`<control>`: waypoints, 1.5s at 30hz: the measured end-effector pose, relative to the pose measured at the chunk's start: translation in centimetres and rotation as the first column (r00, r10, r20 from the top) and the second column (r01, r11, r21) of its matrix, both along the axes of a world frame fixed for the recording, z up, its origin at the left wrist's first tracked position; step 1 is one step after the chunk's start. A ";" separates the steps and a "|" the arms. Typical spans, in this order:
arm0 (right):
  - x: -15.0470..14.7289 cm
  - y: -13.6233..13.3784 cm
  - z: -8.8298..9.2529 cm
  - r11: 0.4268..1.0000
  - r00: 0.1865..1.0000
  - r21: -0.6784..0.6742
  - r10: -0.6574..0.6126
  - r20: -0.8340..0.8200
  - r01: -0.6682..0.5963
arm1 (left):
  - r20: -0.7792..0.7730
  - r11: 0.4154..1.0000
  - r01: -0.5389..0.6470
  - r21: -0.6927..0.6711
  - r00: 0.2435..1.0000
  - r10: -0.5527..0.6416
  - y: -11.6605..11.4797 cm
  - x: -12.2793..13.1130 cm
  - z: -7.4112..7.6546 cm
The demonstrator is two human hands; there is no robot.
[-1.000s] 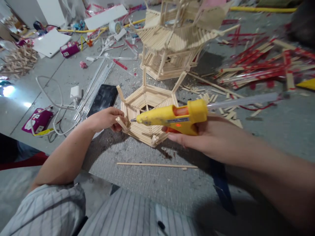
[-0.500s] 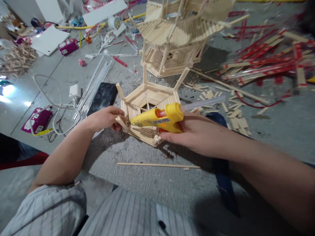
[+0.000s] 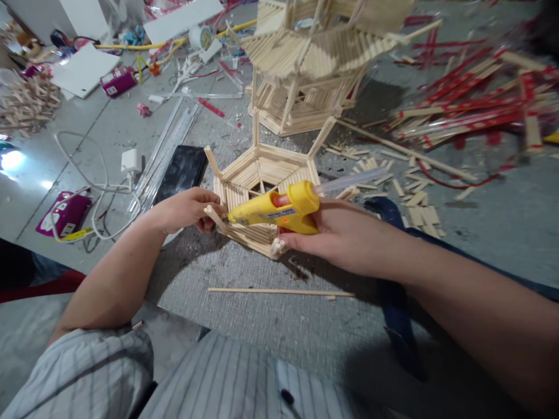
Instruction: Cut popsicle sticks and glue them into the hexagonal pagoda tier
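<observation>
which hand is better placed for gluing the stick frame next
Probably the right hand: it holds the glue gun, its front end at the stick frame, beside the left hand.

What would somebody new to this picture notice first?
Probably the bright yellow glue gun near the middle, held in the right hand, its tip near the left side of a small stick frame. Behind that frame stands a tiered stick structure, and a messy heap of red-and-wood strips lies at upper right.
</observation>
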State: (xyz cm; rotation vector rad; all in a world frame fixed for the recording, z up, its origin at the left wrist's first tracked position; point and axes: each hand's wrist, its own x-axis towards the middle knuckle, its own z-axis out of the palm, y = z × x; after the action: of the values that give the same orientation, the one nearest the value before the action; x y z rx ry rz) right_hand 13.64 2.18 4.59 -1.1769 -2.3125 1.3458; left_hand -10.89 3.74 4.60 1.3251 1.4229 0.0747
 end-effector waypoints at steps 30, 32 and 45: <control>0.2 -0.1 -0.7 0.996 1.000 0.083 -0.023 0.000 0.023 | 0.007 1.000 -0.010 -0.012 1.000 0.010 0.0 0.0 0.2; 0.2 -0.1 -0.6 0.996 1.000 0.091 -0.023 0.012 0.022 | 0.012 1.000 -0.010 -0.011 1.000 0.010 0.0 0.0 0.1; 0.2 -0.1 -0.4 0.996 0.998 0.061 -0.062 0.016 0.061 | 0.006 0.999 -0.036 -0.012 0.999 0.036 0.1 0.2 0.3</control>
State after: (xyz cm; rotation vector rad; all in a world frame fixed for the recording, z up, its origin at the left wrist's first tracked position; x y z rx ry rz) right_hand 13.86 2.03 4.18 -1.2361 -2.2927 1.2400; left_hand -10.72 3.83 4.88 1.2891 1.4400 0.0935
